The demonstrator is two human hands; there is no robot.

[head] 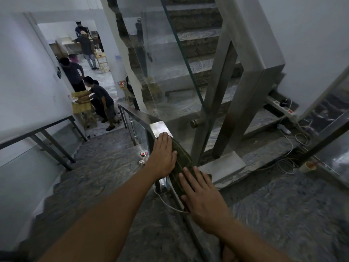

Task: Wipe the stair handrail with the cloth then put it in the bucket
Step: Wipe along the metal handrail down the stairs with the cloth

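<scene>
A dark green cloth [181, 161] lies stretched along the top of the steel stair handrail [157, 126], just below its corner. My left hand [164, 155] presses flat on the cloth's upper end, fingers together. My right hand [202, 193] lies flat on its lower end, fingers spread. Both palms press the cloth onto the rail rather than gripping it. No bucket is in view.
Glass panels [170, 63] and steel posts [213, 103] flank the rail. Marble steps [90, 167] descend on the left toward several people at a wooden table [81, 104]. Power strips and white cables [287, 148] lie on the landing at right, beside a paper cup [307, 166].
</scene>
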